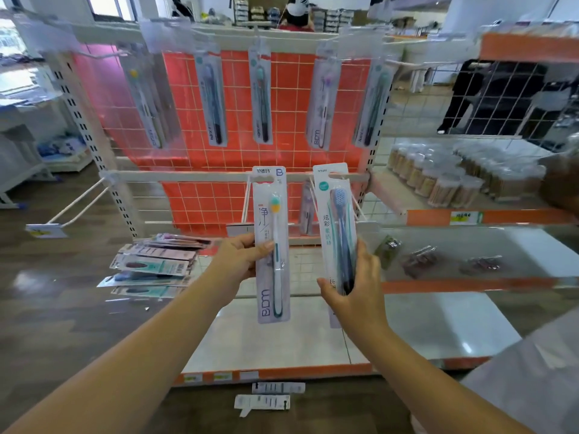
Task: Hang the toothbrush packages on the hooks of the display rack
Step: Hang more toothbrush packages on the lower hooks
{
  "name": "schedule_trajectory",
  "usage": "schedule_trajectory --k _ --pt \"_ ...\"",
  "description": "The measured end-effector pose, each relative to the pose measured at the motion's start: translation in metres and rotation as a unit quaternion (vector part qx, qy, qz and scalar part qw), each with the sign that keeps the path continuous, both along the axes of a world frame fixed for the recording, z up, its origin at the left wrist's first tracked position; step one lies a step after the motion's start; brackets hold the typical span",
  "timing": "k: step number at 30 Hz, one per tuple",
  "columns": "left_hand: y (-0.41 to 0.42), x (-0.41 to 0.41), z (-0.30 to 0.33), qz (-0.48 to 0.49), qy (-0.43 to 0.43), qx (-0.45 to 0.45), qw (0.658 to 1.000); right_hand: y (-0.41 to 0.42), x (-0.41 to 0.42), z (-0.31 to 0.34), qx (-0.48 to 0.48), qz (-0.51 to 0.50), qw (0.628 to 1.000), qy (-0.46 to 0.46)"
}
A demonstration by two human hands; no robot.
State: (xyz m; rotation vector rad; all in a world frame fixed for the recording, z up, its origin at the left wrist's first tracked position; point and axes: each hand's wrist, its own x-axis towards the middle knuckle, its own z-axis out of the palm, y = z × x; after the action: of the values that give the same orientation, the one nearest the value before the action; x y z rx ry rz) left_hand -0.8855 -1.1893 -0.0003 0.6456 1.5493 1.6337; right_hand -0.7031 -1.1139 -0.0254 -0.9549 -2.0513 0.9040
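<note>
A shop interior with a dark wood-grain floor [62,324] and bright daylight coming through windows [106,4] at the upper left. An orange-red tiled panel [282,104] stands in the middle behind a white wire grid. To the right, orange-edged shelves [470,285] carry clear jars [438,180] and small packets [418,261], with white pillars further back.

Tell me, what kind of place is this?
Probably a shop aisle being stocked: packaged toothbrushes hang on a display rack, shelves carry price labels, and each hand holds another package.
</note>
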Motion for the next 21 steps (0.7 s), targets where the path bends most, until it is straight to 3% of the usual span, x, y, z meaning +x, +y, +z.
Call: schedule_trajectory --k 10,21 --pt "-0.011 0.002 -0.003 0.023 0.004 -0.013 1.0 0.005 0.006 -0.003 0.011 0.034 0.999 -0.025" --pt "-0.042 -0.038 0.0 0.098 -0.016 -0.002 0.995 -0.009 -0.046 0.0 -0.009 0.088 0.996 -0.029"
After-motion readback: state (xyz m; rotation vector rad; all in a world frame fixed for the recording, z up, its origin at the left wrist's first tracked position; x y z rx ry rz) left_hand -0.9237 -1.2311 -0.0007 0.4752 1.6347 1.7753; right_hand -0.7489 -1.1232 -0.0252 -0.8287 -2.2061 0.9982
